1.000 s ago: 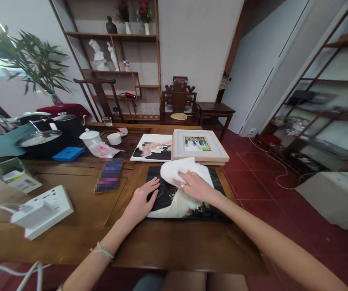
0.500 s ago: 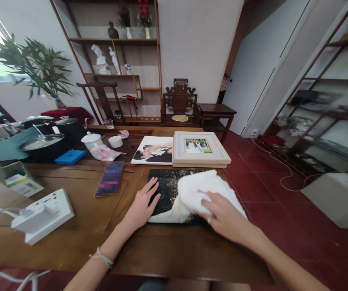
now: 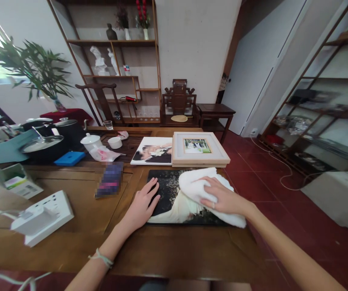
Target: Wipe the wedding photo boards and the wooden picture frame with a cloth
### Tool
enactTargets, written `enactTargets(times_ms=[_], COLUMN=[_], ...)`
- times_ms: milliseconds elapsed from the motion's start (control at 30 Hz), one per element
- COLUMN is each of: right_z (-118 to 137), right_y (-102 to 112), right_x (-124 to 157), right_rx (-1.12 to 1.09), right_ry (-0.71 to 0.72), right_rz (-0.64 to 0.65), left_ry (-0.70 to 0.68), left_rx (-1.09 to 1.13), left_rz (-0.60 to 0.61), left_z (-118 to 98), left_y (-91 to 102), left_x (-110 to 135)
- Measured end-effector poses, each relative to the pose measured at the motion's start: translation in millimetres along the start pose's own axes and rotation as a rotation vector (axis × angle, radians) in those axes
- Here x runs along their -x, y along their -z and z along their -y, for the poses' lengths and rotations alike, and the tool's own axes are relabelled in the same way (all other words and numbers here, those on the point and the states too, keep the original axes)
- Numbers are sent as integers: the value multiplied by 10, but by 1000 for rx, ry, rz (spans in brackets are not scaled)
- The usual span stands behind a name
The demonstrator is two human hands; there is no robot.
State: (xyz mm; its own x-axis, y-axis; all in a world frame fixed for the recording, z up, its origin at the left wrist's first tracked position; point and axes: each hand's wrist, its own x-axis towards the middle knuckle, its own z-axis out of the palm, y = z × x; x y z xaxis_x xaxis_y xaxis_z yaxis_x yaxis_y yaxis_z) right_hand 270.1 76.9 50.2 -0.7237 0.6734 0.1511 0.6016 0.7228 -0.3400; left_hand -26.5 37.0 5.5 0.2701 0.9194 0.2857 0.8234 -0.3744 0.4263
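Observation:
A dark photo panel [image 3: 164, 193] lies flat on the wooden table [image 3: 174, 246], with a pale flowing dress in its picture. My left hand [image 3: 143, 205] rests on the panel's left edge, fingers spread. Over the right half of the panel is a white towel [image 3: 194, 184], bunched up. My right hand [image 3: 219, 196] grips it from above, pressing it against the panel's surface. The towel hides much of the panel's right side and hangs slightly past its near right corner.
Beyond the panel lie a light wooden picture frame [image 3: 225, 155] and a white-edged photo print [image 3: 140, 161]. To the left are a white power strip [image 3: 51, 218], an open small box [image 3: 25, 184], a blue box [image 3: 70, 158] and a lidded pan [image 3: 43, 147]. The table's right edge is close by.
My right hand has moved slightly up and right across the panel, and the towel has shifted, baring more of the panel's lower middle. My left hand stays in place.

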Motion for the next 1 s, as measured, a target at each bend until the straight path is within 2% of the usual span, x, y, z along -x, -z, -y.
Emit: enactTargets(times_ms=[167, 300, 400, 567, 667, 733, 933, 1000], right_z=[-239, -214, -4, 569, 690, 590, -105, -253], right_y=[-49, -120, -165, -285, -318, -294, -141, -113], right_x=[-191, -143, 1, 291, 321, 242, -151, -218], right_rx=[130, 155, 125, 13, -24, -10, 96, 101], right_ry=[36, 75, 168, 302, 318, 291, 77, 16], right_rz=[-56, -36, 8, 113, 137, 109, -63, -87], left_ry=[13, 55, 62, 42, 27, 33, 50, 66], left_rx=[9, 45, 58, 55, 50, 40, 29, 54], left_rz=[0, -16, -23, -31, -23, -8, 29, 13], left_z=[3, 14, 22, 18, 14, 12, 8, 12], left_y=[-7, -40, -60, -53, -40, -31, -17, -23], left_x=[0, -13, -15, -10, -11, -11, -8, -6])
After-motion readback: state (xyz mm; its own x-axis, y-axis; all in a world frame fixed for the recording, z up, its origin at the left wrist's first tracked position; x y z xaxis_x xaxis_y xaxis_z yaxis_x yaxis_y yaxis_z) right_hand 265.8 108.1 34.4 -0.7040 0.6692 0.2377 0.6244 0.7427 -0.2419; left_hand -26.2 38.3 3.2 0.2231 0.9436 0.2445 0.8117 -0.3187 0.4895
